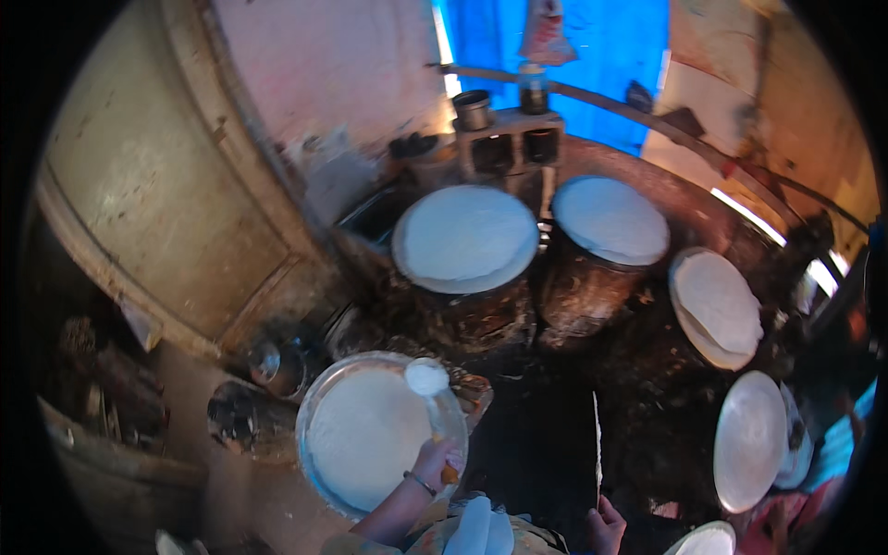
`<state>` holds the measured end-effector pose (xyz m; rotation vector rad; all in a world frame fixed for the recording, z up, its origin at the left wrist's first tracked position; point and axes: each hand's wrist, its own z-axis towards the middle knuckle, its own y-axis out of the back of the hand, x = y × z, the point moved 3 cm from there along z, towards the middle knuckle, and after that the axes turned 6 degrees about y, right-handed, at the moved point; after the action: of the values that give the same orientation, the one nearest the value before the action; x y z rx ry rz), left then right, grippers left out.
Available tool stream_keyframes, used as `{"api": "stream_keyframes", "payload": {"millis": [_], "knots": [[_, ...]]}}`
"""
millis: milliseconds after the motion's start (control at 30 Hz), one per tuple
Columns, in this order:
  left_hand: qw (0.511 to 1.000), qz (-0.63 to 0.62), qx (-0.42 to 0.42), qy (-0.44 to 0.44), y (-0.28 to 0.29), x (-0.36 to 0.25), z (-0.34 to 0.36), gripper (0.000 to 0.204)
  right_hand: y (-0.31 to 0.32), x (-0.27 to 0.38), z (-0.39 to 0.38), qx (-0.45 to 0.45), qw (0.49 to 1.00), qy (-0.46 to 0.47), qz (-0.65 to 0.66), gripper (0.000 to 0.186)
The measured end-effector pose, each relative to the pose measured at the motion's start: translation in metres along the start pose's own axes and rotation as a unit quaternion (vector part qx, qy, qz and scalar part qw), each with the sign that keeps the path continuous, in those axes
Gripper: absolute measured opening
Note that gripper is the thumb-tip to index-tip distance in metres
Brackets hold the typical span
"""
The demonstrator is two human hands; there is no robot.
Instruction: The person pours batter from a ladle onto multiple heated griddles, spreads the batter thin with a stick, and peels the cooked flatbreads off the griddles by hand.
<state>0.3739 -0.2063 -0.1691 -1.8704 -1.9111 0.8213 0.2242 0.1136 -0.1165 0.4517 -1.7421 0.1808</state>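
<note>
My left hand point(439, 462), with a bangle at its wrist, is closed round the wooden handle of a ladle point(426, 376). The ladle's round bowl is filled with white batter and sits over the right rim of a wide metal basin point(311, 396). White batter point(365, 435) fills much of that basin. At the lower right, my right hand point(606, 529) grips a long thin stick point(598, 449), held upright with white residue along it. The stick is seen edge-on, so its width is hard to judge.
Drum-like stoves carry a round white sheet point(467, 236), another white sheet point(610, 219) and overlapping sheets point(714, 310). A round metal tray point(749, 442) tilts at the right, by a person's pink clothing point(782, 518). Behind stands a block shelf point(509, 125) with a metal pot point(473, 111).
</note>
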Motion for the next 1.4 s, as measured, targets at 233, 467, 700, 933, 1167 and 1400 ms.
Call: {"api": "stream_keyframes", "payload": {"millis": [233,467,700,933,1167,1400], "knots": [[0.782,0.506,-0.358,-0.064,0.133,-0.042,0.056,0.026,-0.047,-0.006,0.025,0.153,0.985,-0.079,0.009,0.032],[0.847,0.475,-0.239,-0.028,0.136,0.019,0.028,0.025,-0.116,0.030,0.043,0.318,0.932,0.043,-0.166,0.032],[0.898,-0.320,0.271,0.132,0.075,0.065,-0.019,0.010,-0.170,0.007,0.054,0.444,0.842,0.101,-0.288,0.030],[0.942,-0.169,0.286,-0.048,0.031,0.048,-0.098,0.015,-0.167,0.059,0.044,0.481,0.865,0.032,-0.140,0.032],[0.947,0.081,0.156,-0.268,-0.006,-0.006,-0.220,0.023,-0.201,0.139,0.032,0.520,0.805,0.275,-0.073,0.035],[0.942,0.082,0.124,-0.300,0.014,-0.054,-0.270,0.026,-0.236,0.155,0.018,0.456,0.799,0.391,-0.018,0.036]]}}
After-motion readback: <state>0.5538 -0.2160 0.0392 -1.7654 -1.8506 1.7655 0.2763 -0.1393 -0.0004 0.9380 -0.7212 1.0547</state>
